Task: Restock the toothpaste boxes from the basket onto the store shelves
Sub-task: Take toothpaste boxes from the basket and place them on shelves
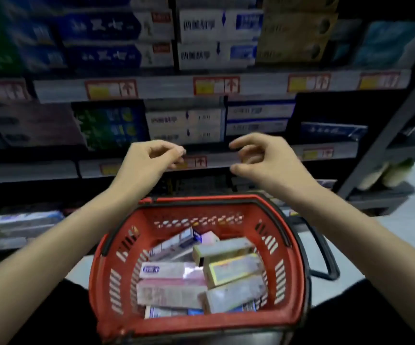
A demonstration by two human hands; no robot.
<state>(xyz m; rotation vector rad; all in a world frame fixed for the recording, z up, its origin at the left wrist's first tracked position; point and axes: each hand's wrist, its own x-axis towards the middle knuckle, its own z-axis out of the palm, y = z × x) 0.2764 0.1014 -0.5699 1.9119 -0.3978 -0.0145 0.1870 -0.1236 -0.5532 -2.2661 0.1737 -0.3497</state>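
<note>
A red basket [106,275] sits low in front of me, holding several toothpaste boxes [174,293] in a loose pile. Above it, both my arms reach toward the shelf. My left hand [149,160] hovers with fingers loosely curled and holds nothing. My right hand [261,158] hangs level with it, fingers curled and apart from the thumb, also holding nothing. Both hands are just in front of the white stacked boxes [185,125] on the middle shelf, a small gap between hands and boxes.
Shelves [151,88] with red-and-yellow price tags carry rows of blue, green, white and tan boxes. A dark gap [330,113] lies right of the white stacks. A black basket handle [325,257] loops out at right. The grey upright of the rack [388,125] slants at right.
</note>
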